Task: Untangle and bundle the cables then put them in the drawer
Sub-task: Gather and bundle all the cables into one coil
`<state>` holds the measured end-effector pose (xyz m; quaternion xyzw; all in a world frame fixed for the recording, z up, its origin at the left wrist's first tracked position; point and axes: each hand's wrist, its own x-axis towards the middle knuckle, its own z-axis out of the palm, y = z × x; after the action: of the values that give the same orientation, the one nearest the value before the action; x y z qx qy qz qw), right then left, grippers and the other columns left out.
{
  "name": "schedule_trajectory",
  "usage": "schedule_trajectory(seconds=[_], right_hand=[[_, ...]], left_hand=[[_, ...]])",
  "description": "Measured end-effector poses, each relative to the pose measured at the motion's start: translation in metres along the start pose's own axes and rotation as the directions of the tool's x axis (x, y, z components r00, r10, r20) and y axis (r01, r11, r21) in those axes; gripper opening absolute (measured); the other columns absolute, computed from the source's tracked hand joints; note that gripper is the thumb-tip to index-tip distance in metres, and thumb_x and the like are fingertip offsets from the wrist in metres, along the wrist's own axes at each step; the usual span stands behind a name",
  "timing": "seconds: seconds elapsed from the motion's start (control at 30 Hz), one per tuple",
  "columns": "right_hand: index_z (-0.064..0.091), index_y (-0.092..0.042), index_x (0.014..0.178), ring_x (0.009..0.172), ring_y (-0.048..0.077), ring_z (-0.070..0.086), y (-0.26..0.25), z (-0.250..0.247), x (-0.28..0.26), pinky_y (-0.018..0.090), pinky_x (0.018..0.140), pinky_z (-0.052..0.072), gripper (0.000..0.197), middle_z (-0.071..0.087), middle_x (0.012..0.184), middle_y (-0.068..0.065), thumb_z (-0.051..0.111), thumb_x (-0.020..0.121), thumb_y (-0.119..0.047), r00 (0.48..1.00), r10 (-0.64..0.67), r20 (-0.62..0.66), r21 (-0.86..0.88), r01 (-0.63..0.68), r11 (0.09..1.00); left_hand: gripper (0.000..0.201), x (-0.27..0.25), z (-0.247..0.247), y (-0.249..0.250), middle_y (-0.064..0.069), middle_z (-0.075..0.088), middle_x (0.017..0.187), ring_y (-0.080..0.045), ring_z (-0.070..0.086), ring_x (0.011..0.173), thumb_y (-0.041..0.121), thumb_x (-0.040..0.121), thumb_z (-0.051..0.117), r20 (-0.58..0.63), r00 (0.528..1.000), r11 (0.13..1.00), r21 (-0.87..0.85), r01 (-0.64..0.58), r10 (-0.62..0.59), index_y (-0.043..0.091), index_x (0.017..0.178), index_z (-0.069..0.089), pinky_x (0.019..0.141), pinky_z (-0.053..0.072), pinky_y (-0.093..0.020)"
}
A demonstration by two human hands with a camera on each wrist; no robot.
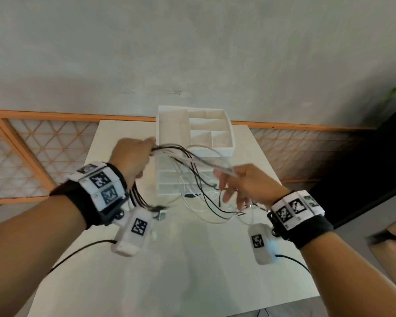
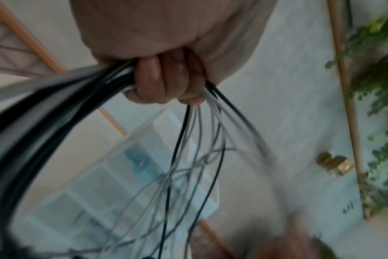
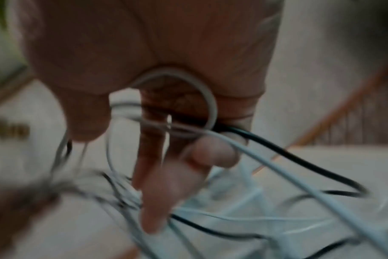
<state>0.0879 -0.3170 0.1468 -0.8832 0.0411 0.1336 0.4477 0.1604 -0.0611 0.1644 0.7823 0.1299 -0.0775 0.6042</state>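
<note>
The left hand (image 1: 133,156) is clenched round gathered black and white cables (image 1: 192,170), held in the air above the table (image 1: 192,271) before the white drawer unit (image 1: 193,133). The right hand (image 1: 245,184) pinches 1 white strand, other fingers loose. Light, limp, snag-prone, they look best gripped at the gathered loops. No legible writing shows.

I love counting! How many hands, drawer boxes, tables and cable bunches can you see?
Hands: 2, the left hand and the right hand
Drawer box: 1
Table: 1
Cable bunch: 1, black and white cables, too tangled to count one by one
Total: 5
</note>
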Motion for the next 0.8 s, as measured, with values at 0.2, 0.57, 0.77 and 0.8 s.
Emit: schedule_trajectory(seconds=[0.2,0.57,0.77,0.8], right_hand=[[0.074,-0.014,0.086,0.095,0.028,0.068,0.073,0.004,0.010,0.032,0.080,0.052,0.036,0.070,0.092,0.007,0.053,0.098,-0.042,0.970,0.222,-0.100,-0.598,-0.237,0.765],[0.072,-0.030,0.072,0.048,0.008,0.034,-0.009,-0.024,-0.003,0.022,0.047,0.030,0.018,0.047,0.048,-0.014,0.070,0.090,-0.032,0.720,-0.210,-0.662,0.174,0.419,0.891],[0.035,-0.039,0.148,0.121,0.020,0.055,0.063,0.013,0.009,0.045,0.108,0.038,0.082,0.060,0.124,-0.006,0.076,0.077,-0.045,0.965,0.259,-0.038,-0.652,-0.220,0.725],[0.025,-0.039,0.152,0.131,0.023,0.048,0.064,0.012,0.009,0.046,0.110,0.037,0.093,0.051,0.139,-0.001,0.078,0.076,-0.036,0.962,0.273,0.013,-0.584,-0.214,0.783]], left_hand=[[0.036,0.008,-0.025,0.018,0.000,0.026,0.053,-0.016,0.019,0.044,0.033,0.097,0.057,-0.022,0.989,0.986,-0.078,-0.147,0.146,0.020,0.066,0.042,0.039,0.016,-0.015],[0.049,0.008,-0.006,-0.021,-0.005,0.043,0.053,-0.024,0.037,0.047,0.042,0.096,0.055,-0.067,0.986,0.971,0.198,-0.137,0.153,0.008,0.061,0.059,0.056,0.033,-0.030],[0.056,0.012,-0.020,-0.015,-0.001,0.028,0.051,-0.020,0.025,0.044,0.045,0.094,0.059,-0.085,0.952,0.955,0.033,-0.294,0.295,0.019,0.051,0.033,0.050,0.024,-0.028],[0.059,0.012,-0.022,-0.015,0.001,0.027,0.049,-0.020,0.024,0.043,0.045,0.094,0.059,-0.070,0.943,0.946,0.036,-0.323,0.325,0.021,0.048,0.031,0.050,0.023,-0.029]])
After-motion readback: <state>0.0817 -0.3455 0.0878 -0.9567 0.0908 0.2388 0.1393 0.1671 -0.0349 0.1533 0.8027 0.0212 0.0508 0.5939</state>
